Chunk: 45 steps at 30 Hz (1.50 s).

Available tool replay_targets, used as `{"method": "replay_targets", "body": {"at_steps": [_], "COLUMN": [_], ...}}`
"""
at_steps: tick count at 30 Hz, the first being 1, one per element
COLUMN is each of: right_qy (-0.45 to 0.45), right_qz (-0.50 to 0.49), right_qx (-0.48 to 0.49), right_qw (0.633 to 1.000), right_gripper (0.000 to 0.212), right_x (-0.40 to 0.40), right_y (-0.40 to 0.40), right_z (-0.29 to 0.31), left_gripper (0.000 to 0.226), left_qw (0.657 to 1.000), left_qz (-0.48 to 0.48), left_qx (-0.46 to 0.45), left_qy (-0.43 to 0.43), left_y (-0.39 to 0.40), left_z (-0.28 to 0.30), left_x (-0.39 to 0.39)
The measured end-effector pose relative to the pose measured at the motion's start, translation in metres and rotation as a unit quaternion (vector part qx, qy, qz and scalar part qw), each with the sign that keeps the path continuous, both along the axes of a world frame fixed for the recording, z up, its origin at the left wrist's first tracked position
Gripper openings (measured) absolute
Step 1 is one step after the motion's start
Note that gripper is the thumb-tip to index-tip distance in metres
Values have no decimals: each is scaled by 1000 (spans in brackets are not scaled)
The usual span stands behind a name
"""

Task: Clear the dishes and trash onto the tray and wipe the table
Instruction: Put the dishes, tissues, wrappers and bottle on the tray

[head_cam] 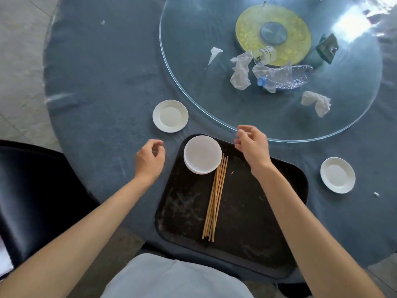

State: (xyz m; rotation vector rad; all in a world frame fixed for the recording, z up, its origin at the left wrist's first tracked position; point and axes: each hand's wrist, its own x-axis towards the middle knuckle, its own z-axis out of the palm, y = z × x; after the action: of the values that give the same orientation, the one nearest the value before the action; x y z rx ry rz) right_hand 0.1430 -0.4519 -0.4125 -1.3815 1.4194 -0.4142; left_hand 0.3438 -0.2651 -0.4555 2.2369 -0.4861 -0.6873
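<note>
A black tray (247, 222) lies on the blue-grey table near me. On it sit stacked white plates (202, 154) at the far left corner and several wooden chopsticks (216, 196). One white plate (170, 116) rests on the table left of the tray, another white plate (337, 175) to its right. My left hand (150, 160) hovers left of the tray, fingers loosely curled, holding nothing. My right hand (251, 145) hangs over the tray's far edge, fingers apart and empty. On the glass turntable (193, 61) lie crumpled napkins (240, 70), a crushed plastic bottle (285, 78) and a tipped clear cup (264, 55).
A dark green packet (327, 48) lies on the turntable's right side, and another crumpled napkin (316, 102) near its front edge. Small white scraps (376, 194) dot the tablecloth. A black chair (32, 190) stands at my left, close to the table's edge.
</note>
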Motion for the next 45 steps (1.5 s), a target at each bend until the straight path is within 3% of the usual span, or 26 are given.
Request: {"method": "replay_targets", "body": {"at_steps": [4, 11, 14, 23, 32, 45], "right_qy": [0, 56, 49, -13, -126, -137], "right_qz": [57, 108, 85, 21, -30, -185], "right_qx": [45, 177, 214, 223, 154, 93], "right_qw": [997, 977, 972, 975, 980, 969], "right_gripper": [22, 26, 14, 33, 28, 28], "right_x": [71, 160, 180, 181, 94, -171], "right_y": [-40, -41, -34, -33, -52, -94], "right_z": [-3, -52, -58, -50, 21, 30], "left_gripper": [30, 70, 59, 40, 39, 39], "left_qw": [999, 962, 947, 942, 939, 919], "left_qz": [35, 117, 129, 109, -28, -185], "left_qx": [23, -12, -43, -69, -138, -102], "left_qy": [26, 247, 290, 310, 312, 332], "left_y": [-32, -71, -82, -85, -126, -222], "left_z": [-4, -22, -15, -12, 51, 70], "left_x": [64, 119, 120, 129, 85, -152]}}
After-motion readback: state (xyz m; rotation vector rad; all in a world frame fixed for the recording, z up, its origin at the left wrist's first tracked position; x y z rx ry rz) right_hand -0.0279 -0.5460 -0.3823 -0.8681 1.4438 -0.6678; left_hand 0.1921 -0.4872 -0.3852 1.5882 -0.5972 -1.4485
